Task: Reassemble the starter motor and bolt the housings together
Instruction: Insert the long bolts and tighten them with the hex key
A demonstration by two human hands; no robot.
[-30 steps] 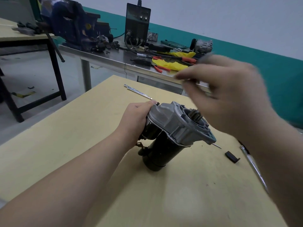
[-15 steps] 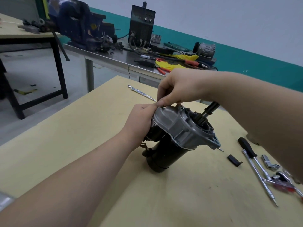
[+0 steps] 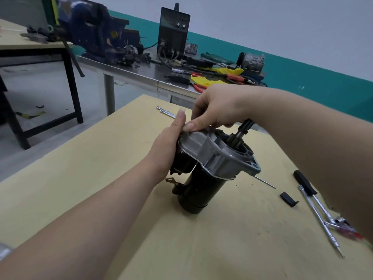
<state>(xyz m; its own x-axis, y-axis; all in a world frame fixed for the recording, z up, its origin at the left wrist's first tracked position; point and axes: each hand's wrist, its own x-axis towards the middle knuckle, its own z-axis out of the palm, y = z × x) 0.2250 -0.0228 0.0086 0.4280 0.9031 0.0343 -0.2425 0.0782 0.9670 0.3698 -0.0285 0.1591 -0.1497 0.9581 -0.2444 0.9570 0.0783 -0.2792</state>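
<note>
The starter motor (image 3: 210, 168) stood tilted on the yellow desk (image 3: 101, 178), its black body down and its grey aluminium nose housing (image 3: 214, 152) up. The left hand (image 3: 171, 146) had its grip wrapped around the solenoid side, just below the housing flange. The right hand (image 3: 216, 110) had its grip curled on the flange's top edge, fingertips together; whether they pinched a bolt could not be told. The motor looked heavy, rigid and smooth-sided, best held by the cast housing. No writing was legible.
</note>
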